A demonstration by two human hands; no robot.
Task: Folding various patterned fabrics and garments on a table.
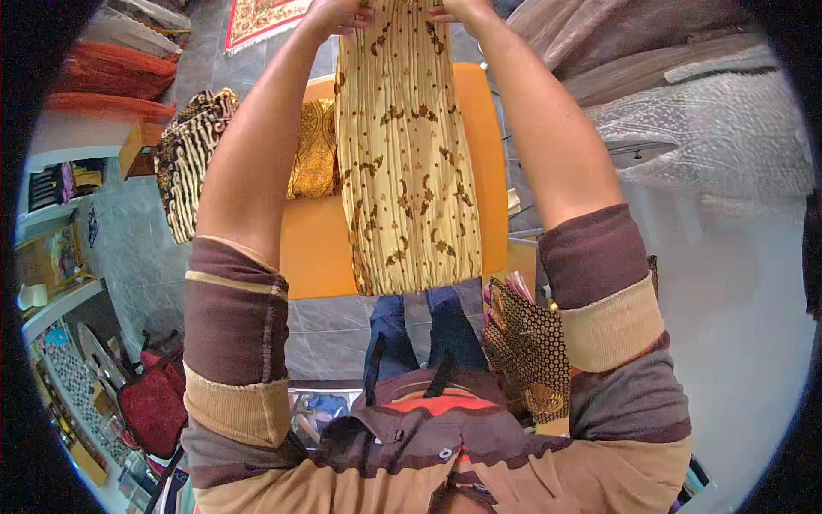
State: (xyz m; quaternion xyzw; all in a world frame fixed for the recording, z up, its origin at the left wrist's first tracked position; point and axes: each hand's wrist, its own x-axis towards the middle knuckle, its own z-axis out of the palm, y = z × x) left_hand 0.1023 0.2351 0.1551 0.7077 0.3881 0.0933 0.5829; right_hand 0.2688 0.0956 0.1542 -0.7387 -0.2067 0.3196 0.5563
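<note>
A long pleated cream cloth [411, 160] with brown floral motifs hangs or lies lengthwise over an orange table top [318, 250]. At the picture's top edge my left hand [337, 14] holds the cloth's left side, and my right hand [462, 11] holds its right side. The cloth's far end is cut off by the frame. Its lower end reaches the near edge of the orange top. Partly under or beside its left side lies a folded golden-brown patterned cloth [313, 151] on the orange top.
Black-and-cream patterned cloth [192, 160] is at the left, near a wooden box or drawer [140, 151]. A black-and-gold patterned cloth [530, 347] is at the lower right. Grey lace fabric [700, 128] spreads at the right. A maroon chair or bag [154, 401] stands lower left, a red-bordered rug [263, 22] beyond.
</note>
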